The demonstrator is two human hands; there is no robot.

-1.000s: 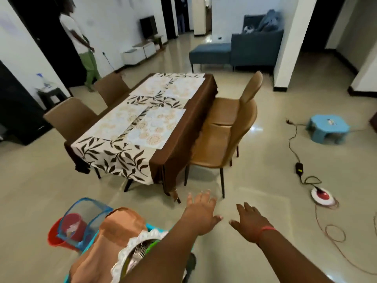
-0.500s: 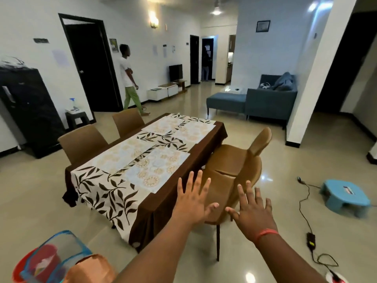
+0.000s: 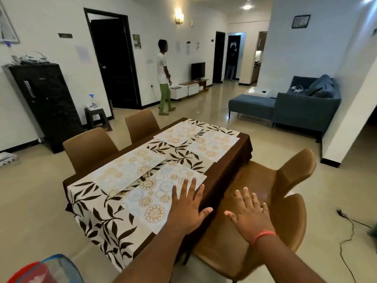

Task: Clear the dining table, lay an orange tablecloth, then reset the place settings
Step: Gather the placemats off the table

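Table, brown chairs alongside

**What we cannot make out**

A blue mesh cover and red bucket are cut off at the near left corner. We see the near placemat partly hidden under our left hand. Wall notices are too small to read.

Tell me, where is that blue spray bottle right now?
In the head view, the spray bottle stands on a small dark stool at left, between the black cabinet and the dark doorway.
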